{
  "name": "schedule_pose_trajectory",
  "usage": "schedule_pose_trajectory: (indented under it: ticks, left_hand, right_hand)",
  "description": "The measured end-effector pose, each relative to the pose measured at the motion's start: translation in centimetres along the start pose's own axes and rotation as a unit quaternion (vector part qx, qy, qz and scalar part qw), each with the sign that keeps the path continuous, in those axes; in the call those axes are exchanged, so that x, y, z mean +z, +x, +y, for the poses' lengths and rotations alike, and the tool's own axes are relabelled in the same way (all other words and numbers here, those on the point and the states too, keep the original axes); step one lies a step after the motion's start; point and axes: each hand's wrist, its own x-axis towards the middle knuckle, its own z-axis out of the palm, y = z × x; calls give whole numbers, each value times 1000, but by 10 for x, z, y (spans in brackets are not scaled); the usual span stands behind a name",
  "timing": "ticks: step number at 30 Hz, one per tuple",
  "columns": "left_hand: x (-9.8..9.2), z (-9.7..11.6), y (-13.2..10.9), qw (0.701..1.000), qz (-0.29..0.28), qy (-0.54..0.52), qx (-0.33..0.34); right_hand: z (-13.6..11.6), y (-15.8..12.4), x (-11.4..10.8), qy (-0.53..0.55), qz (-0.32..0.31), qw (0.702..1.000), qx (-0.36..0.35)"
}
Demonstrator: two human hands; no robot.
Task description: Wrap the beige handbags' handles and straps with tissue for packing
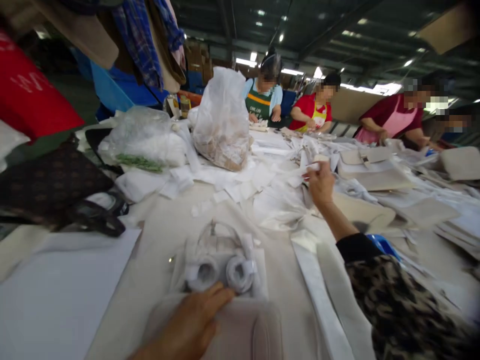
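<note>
Left fingers point(213, 301) spread open on a beige bag point(243, 332), right fingers point(315, 175) pinching white paper point(310, 167).

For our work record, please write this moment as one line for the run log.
left hand: on beige bag | right hand: holds white paper strip | nearby: white paper scraps

The left hand point(183, 325) lies flat on a beige handbag point(240, 332), just below white paper-wrapped rings point(219, 274). The raised right hand point(320, 184) pinches a white paper strip point(312, 167) over a long table point(161, 240) strewn with paper, with co-workers point(317, 107) across it.
</note>
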Motion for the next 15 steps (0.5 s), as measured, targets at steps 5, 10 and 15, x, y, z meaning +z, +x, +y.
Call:
schedule_pose_trajectory:
  ticks: [5,10,15]
  left_hand:
    - [-10,14,-20,999,21,-31,31]
    - [-7,16,-25,999,15,-43,29]
    - [-4,21,-37,997,53,-20,45]
  right_hand:
    - [-36,-128,-104,145,51,986,58]
    - [-16,-221,-162,168,53,968,181]
    - [-2,-232,-157,174,93,964,179]
